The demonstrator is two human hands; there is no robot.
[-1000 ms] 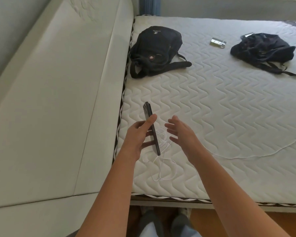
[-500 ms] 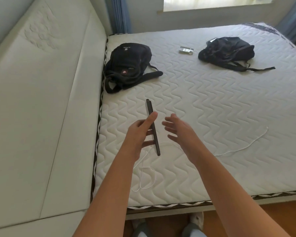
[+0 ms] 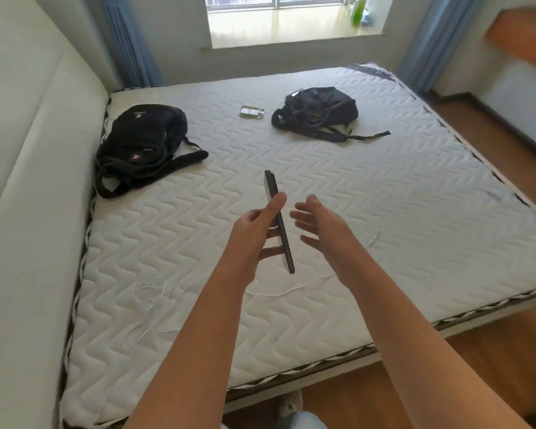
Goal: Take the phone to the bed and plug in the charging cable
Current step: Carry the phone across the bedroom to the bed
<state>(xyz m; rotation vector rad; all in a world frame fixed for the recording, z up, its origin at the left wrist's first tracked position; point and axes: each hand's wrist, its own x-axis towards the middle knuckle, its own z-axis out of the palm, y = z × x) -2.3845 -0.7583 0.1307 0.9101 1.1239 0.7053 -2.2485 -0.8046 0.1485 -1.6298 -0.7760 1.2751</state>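
A dark phone (image 3: 275,209) is held edge-on above the bed, gripped by my left hand (image 3: 256,232) between thumb and fingers. Just to its right, my right hand (image 3: 321,226) hovers with fingers spread and nothing in it, a small gap from the phone. The white charging cable (image 3: 279,293) lies on the white quilted mattress (image 3: 399,212) below my hands; it runs from a loose coil (image 3: 149,293) at the left to an end (image 3: 375,235) at the right. My right forearm hides part of the cable.
A black backpack (image 3: 143,147) lies at the mattress's left, beside the cream padded headboard (image 3: 28,181). A second black bag (image 3: 317,116) and a small silvery object (image 3: 252,112) sit farther back. A window is behind; wooden floor (image 3: 514,140) lies to the right.
The view has lifted and swung right, showing more of the room and window. Both hands keep the same pose, the phone still in my left hand. The cable coil now sits farther left of my hands.
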